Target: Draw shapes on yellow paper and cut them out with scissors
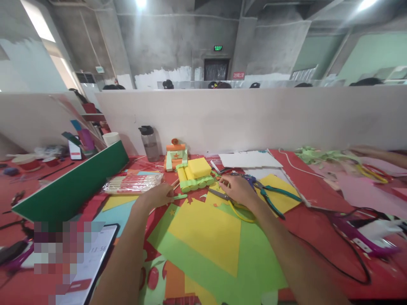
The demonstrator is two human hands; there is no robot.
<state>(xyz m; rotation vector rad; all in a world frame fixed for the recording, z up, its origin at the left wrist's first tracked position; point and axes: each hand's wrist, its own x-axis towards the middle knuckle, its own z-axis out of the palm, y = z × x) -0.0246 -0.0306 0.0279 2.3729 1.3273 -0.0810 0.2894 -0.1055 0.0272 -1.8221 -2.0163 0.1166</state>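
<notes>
My left hand, fingers curled and pressed together, is low over the table beside thin wooden sticks and a small green paper strip. What it holds, if anything, is hidden. My right hand bends over the yellow-handled scissors, fingertips closed just beyond the blades; I cannot make out anything in them. Between and beyond the hands stands a paper model tank with a yellow block on rolled yellow tubes and green treads. Yellow paper lies on green paper in front.
Pliers with teal handles lie right of my right hand. Bagged sticks and a green board are at left. Behind stand an orange-green paper model and a water bottle. A phone lies front left; a glue gun right.
</notes>
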